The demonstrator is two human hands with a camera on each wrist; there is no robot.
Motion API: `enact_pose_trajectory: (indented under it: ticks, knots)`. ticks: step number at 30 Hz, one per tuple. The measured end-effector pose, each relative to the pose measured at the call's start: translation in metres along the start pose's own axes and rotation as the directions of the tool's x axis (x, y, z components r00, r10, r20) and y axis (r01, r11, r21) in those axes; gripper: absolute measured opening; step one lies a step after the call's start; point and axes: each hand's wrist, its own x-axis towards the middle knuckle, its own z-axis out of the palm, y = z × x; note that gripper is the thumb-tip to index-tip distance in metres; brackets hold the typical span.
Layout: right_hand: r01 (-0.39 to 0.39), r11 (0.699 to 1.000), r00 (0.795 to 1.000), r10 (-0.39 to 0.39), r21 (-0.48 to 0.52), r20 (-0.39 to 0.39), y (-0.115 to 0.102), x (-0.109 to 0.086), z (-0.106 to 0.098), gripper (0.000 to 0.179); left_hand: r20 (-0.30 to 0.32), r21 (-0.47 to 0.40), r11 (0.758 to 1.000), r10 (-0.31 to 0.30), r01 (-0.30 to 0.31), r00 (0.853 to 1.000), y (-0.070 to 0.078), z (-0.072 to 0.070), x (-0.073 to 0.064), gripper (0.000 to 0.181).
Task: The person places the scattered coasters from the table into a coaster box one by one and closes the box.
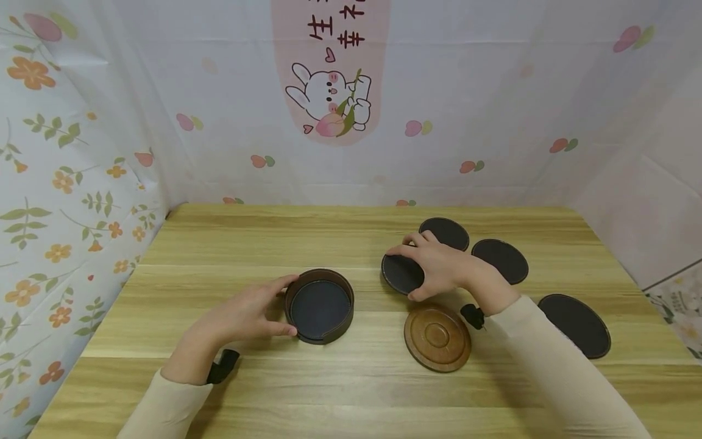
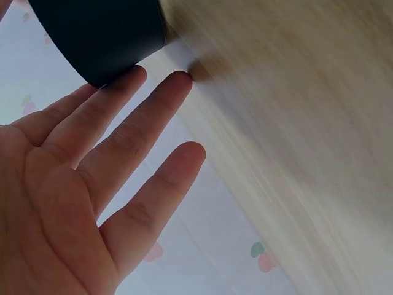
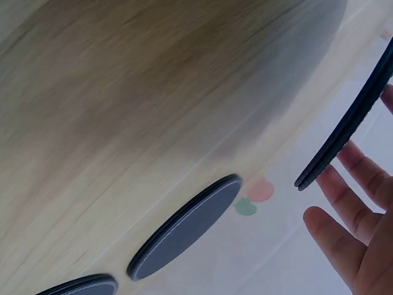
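Observation:
A round dark coaster holder point(image 1: 351, 302) with a brown inner wall and a gap in its front rim stands on the table. A dark disc point(image 1: 320, 310) with an edge line lies inside it. Straight fingers of my left hand point(image 1: 241, 316) touch the holder's left side, thumb and forefinger apart along the wall. In the left wrist view, the other fingers point(image 2: 138, 129) are spread beside the wall. My right hand point(image 1: 441, 265) grips a black round coaster point(image 1: 403, 273) by its edge, tilted above the table. Fingertips press its underside in the right wrist view.
A round wooden coaster point(image 1: 437, 338) with a ringed centre lies below my right hand. Black coasters lie at the back point(image 1: 445, 233), right of the hand point(image 1: 500, 261) and farther right point(image 1: 576, 326), partly behind the sleeve. A patterned cloth point(image 1: 466, 91) hangs behind the table.

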Motion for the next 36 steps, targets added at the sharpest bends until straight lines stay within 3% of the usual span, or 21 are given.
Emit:
enact_pose_trajectory:
  ticks: [12,36]
  knots:
    - [0.079,0.997,0.997,-0.079,-0.028,-0.019,-0.022,0.018,-0.003,0.084,-0.002,0.003,1.000,0.007,-0.007,1.000,0.000,-0.001,0.000,0.095]
    - [0.232,0.973,0.972,-0.233,0.016,0.015,-0.087,0.055,0.001,0.083,0.002,0.015,1.000,0.013,-0.013,1.000,0.000,0.000,0.001,0.093]
